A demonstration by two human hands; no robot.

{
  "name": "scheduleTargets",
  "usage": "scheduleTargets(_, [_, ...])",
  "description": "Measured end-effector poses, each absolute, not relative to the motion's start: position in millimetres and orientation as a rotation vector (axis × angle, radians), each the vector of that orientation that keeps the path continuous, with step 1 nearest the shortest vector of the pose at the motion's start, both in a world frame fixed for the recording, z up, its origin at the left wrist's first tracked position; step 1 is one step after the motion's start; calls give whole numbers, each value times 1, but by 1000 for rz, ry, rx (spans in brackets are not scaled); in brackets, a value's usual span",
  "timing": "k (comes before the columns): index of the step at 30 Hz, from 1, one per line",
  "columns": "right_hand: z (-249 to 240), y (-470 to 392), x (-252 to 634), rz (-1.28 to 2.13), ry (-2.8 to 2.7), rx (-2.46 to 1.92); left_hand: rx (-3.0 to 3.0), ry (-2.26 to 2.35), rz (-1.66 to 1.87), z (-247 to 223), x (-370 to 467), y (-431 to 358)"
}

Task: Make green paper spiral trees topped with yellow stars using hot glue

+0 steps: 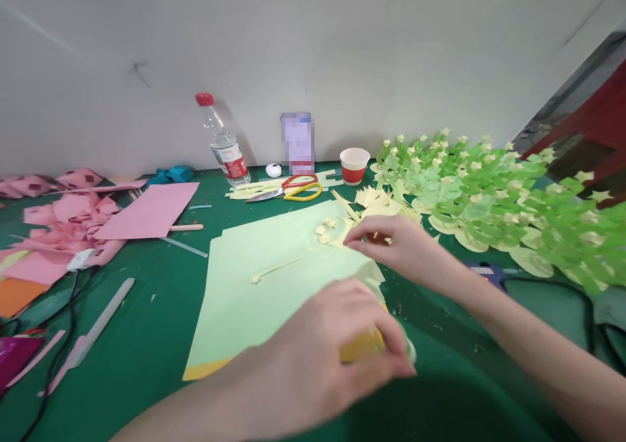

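My left hand (pixel 342 344) is in front of the near right edge of a stack of pale green paper sheets (pixel 254 311). Its thumb and fingers are curled together in a pinch, smeared by motion, and what they hold is hidden. Over the sheets' right side, my right hand (pixel 391 243) pinches beside small yellow paper stars (pixel 323 233) and a curved pale yellow scrap. Whether anything is between those fingertips is too small to tell. A thin yellow paper strip with a knotted end (pixel 274 270) lies on the sheets.
Behind the sheets are scissors (pixel 288 190), a paper cup (pixel 355 168), a bottle (pixel 227 148) and a phone (pixel 298 142). Green paper plants (pixel 469 194) with yellow stars crowd the right. Pink paper (pixel 151 214) and a glue stick (pixel 105 318) lie left, near a black cable (pixel 71 324).
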State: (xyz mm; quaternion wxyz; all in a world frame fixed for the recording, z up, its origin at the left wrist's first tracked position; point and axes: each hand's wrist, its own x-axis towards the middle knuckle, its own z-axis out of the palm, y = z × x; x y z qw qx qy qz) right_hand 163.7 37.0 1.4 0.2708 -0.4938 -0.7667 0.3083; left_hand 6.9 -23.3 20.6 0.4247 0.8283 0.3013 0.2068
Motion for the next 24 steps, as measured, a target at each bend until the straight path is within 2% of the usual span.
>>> scheduleTargets(3, [-16,49,133,739,-2370,-1238,2299,562,445,14,16,-40])
scheduleTargets(8, [-44,60,82,640,-2590,-1159,2507,531,350,-2,21,-46])
scheduleTargets(14, [-63,66,53,573,-2719,-1088,2554,619,481,-3,14,-43])
scheduleTargets(19, [-49,67,65,624,-2538,-1139,2413,770,472,11,11,-39])
scheduleTargets(24, [-11,60,124,755,-2120,-1276,2290,884,428,17,6,-30])
